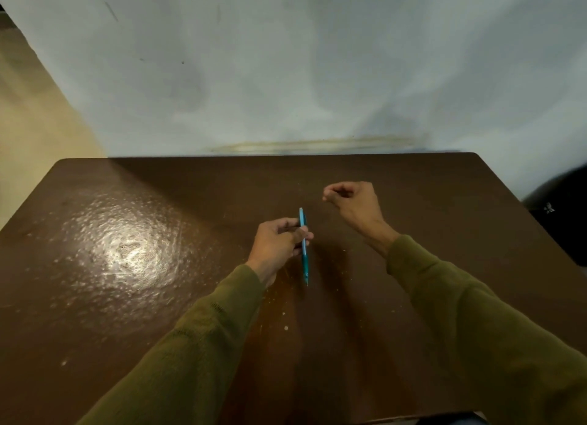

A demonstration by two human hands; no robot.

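From the head view, the left hand (279, 243) pinches a blue pen (305, 261) between thumb and fingers, gripping its upper half. The pen runs almost straight toward and away from the person, with its tip at the near end, over the middle of the brown table (127, 202). I cannot tell whether the tip touches the surface. The right hand (352, 204) hangs well apart from the pen, farther back and to the right. Its fingers are curled in toward the thumb, with nothing visible between them. Both arms wear olive sleeves (476, 313). A pale wall (286, 75) stands behind the table, and a dark thing (559, 221) sits at the right edge.
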